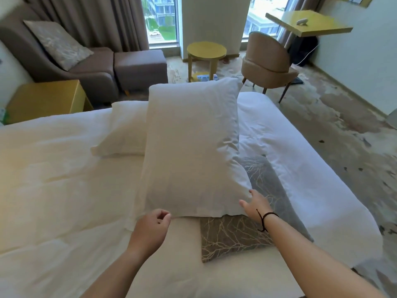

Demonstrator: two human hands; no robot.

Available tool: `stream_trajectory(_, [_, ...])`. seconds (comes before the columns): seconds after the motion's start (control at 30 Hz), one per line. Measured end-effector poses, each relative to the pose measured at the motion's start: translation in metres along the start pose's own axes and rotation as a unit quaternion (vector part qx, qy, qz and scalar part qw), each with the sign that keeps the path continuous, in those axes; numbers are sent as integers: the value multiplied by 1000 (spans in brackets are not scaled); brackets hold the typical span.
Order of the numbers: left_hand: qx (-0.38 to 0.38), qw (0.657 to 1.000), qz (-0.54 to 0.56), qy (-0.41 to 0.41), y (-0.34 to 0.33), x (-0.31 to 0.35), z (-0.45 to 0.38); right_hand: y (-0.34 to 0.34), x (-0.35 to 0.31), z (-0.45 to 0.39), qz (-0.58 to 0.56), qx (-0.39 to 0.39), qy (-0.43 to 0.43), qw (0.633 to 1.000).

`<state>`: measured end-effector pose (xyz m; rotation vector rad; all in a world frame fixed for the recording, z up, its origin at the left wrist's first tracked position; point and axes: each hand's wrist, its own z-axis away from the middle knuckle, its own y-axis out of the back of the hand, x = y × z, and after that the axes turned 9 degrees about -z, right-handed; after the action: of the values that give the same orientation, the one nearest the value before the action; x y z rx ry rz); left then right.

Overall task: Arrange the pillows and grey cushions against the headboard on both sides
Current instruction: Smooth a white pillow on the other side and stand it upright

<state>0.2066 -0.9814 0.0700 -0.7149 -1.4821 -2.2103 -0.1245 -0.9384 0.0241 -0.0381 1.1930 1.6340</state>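
Pinching pillow [191,147] hem: left hand [150,227]; right hand [255,206] spread, touching corner.

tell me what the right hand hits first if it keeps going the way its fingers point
Most likely the big white pillow: the right hand is open, fingers aimed up and left at its near right corner, close to or already touching it. The grey cushion lies beneath.

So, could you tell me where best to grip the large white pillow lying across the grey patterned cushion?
Probably by the two near corners of the large white pillow: its short near edge faces the person, overhanging the grey patterned cushion, so both hands can come from this side.
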Motion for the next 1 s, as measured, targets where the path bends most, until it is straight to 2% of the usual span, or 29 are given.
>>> stream_trajectory(0.17, [13, 999, -19, 24, -9, 24, -17, 10, 10, -67, -16, -39, -20, 999])
stream_trajectory(0.3, [4, 999, -26, 19, -29, 41, -24, -2, 20, -88, 6, -92, -6, 996])
stream_trajectory(0.5, [-25, 998, -39, 35, -51, 53, -30, -13, 29, -90, -14, -71, 10, 997])
stream_trajectory(0.67, [-28, 998, -49, 15, -55, 68, -40, -19, 1, -53, 18, -83, 100, 991])
stream_trajectory(0.8, [-5, 999, -46, 2, -49, 81, -48, -35, -36, 1, 39, -124, 166, 977])
stream_trajectory(0.9, [42, 997, -59, -12, -36, 86, -52, -59, -68, 55, 38, -165, 225, 960])
stream_trajectory(1.0, [111, 986, -124, -29, -13, 83, -52, -90, -97, 107, 26, -204, 260, 943])
